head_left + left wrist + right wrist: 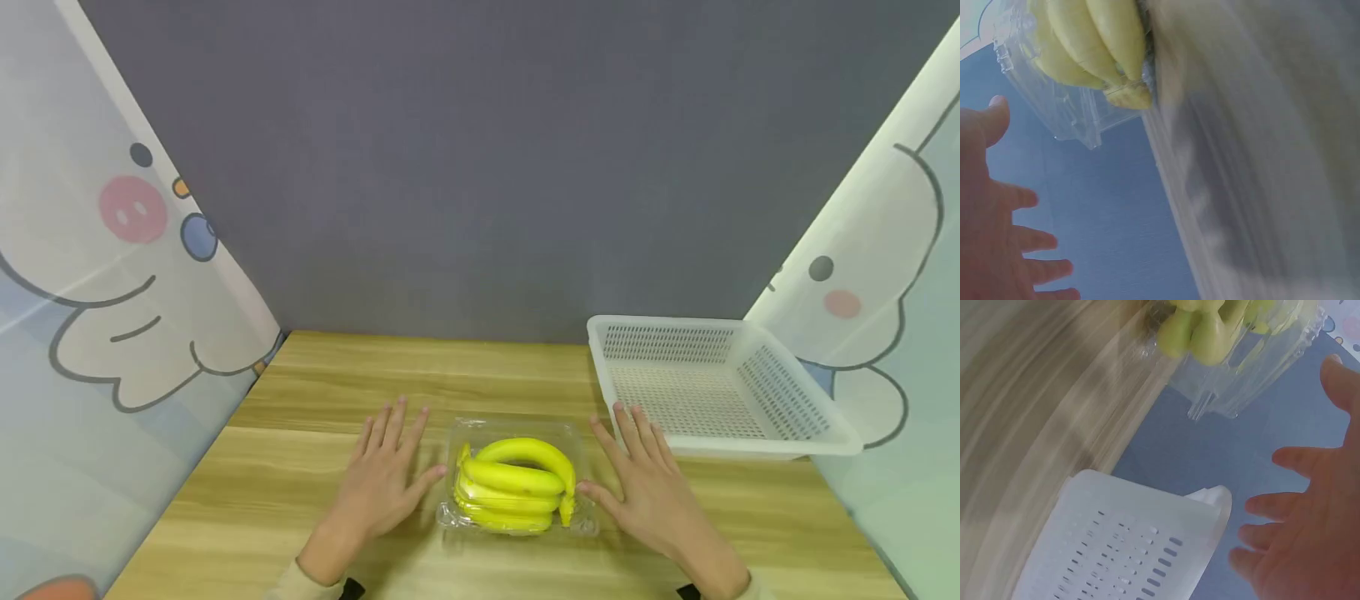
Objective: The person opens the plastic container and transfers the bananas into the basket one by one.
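Note:
A clear plastic clamshell box (517, 429) sits on the wooden table, with yellow bananas (513, 479) inside it. To its left, my left hand (378, 487) is spread with straight fingers, the thumb pointing toward the box side. On the other side my right hand (648, 496) is spread the same way, its thumb near the box's right edge. Neither hand holds anything. The left wrist view shows a gap between the left thumb and the box wall (1079, 122). In the right wrist view the right fingers (1297, 459) also stand apart from the box.
A white perforated plastic basket (765, 446) stands at the back right of the table, just beyond the right fingertips. The wooden tabletop (300, 467) runs to a grey back panel (480, 167). Cartoon-printed sheets (67, 350) flank both sides.

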